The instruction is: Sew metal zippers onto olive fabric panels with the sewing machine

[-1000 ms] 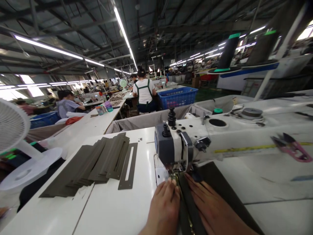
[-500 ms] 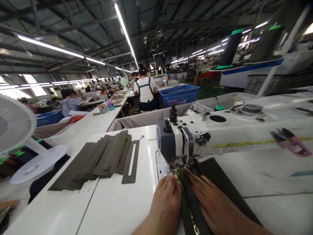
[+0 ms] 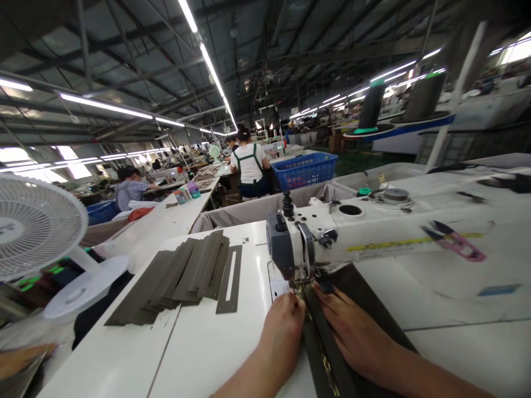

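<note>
A zipper (image 3: 324,359) with gold teeth and a pull runs along dark olive strips toward me from under the presser foot of a white sewing machine (image 3: 305,249). Curled in at the zipper's left edge, just before the foot, is my left hand (image 3: 284,326), its fingers closed on the tape. My right hand (image 3: 352,329) lies flat over the right strip, fingers stretched toward the needle area. Beneath that hand a larger dark olive panel (image 3: 375,304) spreads to the right. The needle itself is hidden behind the machine head and fingertips.
Left of the machine, a fanned stack of olive pieces (image 3: 178,276) and one slotted piece (image 3: 229,282) lie on the white table (image 3: 203,354). A white fan (image 3: 37,226) stands at far left. Pink-handled snips (image 3: 454,241) rest on the machine arm. A blue basket (image 3: 305,170) and co-workers are beyond.
The camera view has shifted and tilted slightly. My left fingers are more curled at the zipper's edge; my right hand stays flat on the strip.
</note>
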A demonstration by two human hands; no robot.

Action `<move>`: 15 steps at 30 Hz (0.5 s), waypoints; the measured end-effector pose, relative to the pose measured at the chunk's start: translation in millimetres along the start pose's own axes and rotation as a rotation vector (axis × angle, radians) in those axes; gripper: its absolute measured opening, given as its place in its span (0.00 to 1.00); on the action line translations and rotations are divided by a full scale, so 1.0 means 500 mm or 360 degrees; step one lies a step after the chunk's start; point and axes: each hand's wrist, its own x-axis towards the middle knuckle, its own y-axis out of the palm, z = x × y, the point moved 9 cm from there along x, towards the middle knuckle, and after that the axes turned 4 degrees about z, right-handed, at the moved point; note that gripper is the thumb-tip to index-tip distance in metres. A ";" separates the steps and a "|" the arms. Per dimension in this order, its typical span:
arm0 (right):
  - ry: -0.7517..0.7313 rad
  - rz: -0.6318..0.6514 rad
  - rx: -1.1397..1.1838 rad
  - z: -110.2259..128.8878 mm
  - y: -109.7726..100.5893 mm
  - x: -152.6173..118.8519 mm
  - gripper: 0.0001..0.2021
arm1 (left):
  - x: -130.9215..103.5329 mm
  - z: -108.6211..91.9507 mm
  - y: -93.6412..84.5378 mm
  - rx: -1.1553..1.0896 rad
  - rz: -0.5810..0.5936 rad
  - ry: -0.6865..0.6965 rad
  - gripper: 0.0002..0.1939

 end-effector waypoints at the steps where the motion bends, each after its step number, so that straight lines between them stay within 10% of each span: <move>1: 0.0010 0.0013 0.0040 -0.005 -0.002 0.006 0.27 | 0.003 0.006 0.001 -0.0005 0.0025 -0.0044 0.09; 15: -0.0357 -0.0473 -0.0176 0.118 -0.008 -0.103 0.18 | -0.064 -0.021 -0.021 -0.0032 -0.0293 0.0105 0.10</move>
